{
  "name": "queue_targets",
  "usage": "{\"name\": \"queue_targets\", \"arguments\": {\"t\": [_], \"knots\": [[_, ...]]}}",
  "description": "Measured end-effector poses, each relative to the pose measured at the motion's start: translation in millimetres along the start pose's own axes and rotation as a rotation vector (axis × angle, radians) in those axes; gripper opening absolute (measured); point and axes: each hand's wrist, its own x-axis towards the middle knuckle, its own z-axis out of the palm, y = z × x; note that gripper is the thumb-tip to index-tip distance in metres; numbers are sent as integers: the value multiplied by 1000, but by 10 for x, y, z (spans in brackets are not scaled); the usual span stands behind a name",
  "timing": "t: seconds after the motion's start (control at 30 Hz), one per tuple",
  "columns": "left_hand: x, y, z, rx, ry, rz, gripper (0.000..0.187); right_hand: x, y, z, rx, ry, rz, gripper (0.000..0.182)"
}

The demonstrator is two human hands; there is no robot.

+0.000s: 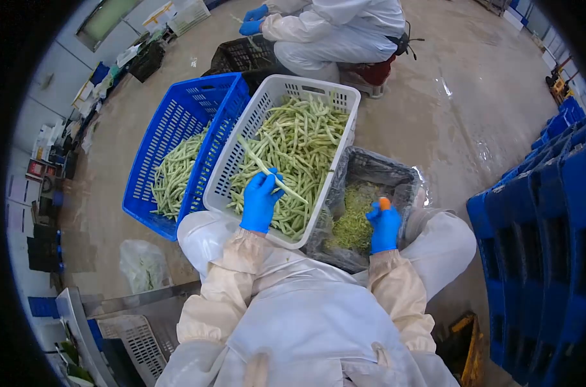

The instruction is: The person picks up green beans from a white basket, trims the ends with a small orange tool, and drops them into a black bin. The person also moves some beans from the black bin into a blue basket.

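Observation:
My left hand [261, 202], in a blue glove, is closed around a long pale green bean [286, 188] held slantwise. It is over a white perforated crate [212, 193] heaped with green beans [299, 142]. My right hand [384, 229], also gloved in blue, has its fingers curled above a dark bin lined with clear plastic [406, 175]. A rounded orange piece [384, 203] shows at its fingertips; I cannot tell whether the hand grips it or wears it. Small green trimmings [354, 219] cover the bottom of the bin.
Left of the white crate stands a blue crate [152, 145] with more beans [177, 171]. Across from me sits a person in white [338, 32] with blue gloves, beside a black crate [241, 55]. Stacked blue pallets [531, 245] rise at right. A plastic bag [143, 264] lies on the floor.

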Motion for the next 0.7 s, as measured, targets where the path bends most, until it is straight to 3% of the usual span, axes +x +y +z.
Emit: {"name": "queue_targets", "arguments": {"t": [0.03,0.07,0.13,0.17,0.23,0.47,0.53,0.67,0.7], "knots": [[0,26,22,6,-31,3,27,-21,90,56,-181,-107,8,20],[-17,12,76,4,-36,-1,27,-187,72,242,-183,-102,5,20],[-86,-72,226,57,-83,0,27,-482,46,537,-129,-504,49,25],[-112,-110,266,32,-103,-13,27,-514,33,562,-130,-503,49,25],[-139,-161,329,37,-101,-20,27,-545,22,585,12,-681,307,30],[-151,-226,355,-14,-113,-23,28,-508,79,555,2,-696,400,23],[-155,-263,361,-31,-106,-17,28,-507,83,554,119,-663,485,19],[-182,-301,372,-108,-98,-50,27,-462,221,544,185,-607,473,14],[-180,-309,379,-92,-87,-63,27,-460,268,554,13,-558,385,13]]}}
